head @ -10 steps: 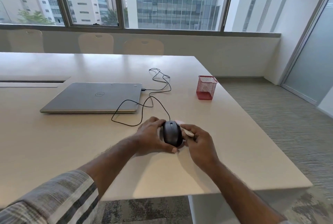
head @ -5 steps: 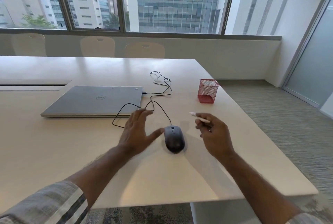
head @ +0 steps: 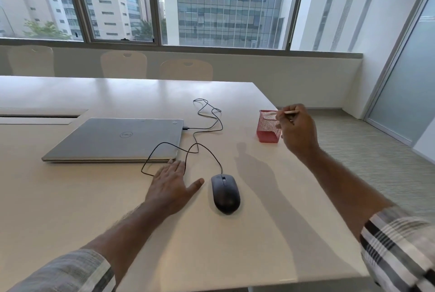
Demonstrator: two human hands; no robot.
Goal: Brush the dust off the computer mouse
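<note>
A dark grey wired computer mouse [head: 225, 193] lies on the white table [head: 70, 197], with nothing touching it. My left hand [head: 170, 184] rests flat on the table just left of the mouse, fingers spread, holding nothing. My right hand [head: 297, 128] is raised at the far right, over the rim of a red mesh cup [head: 268, 127]. It pinches a thin pale brush [head: 290, 112] by its handle. The brush's bristle end is blurred against the cup's rim.
A closed silver laptop [head: 117, 140] lies behind my left hand. The mouse's black cable [head: 207, 124] loops between laptop and mouse. The table's right edge drops to a carpeted floor. Chair backs stand along the far side under the windows.
Both hands have let go of the mouse. My right hand has carried the brush away, up and right to the red cup. My left hand has moved left and flattened on the table.
</note>
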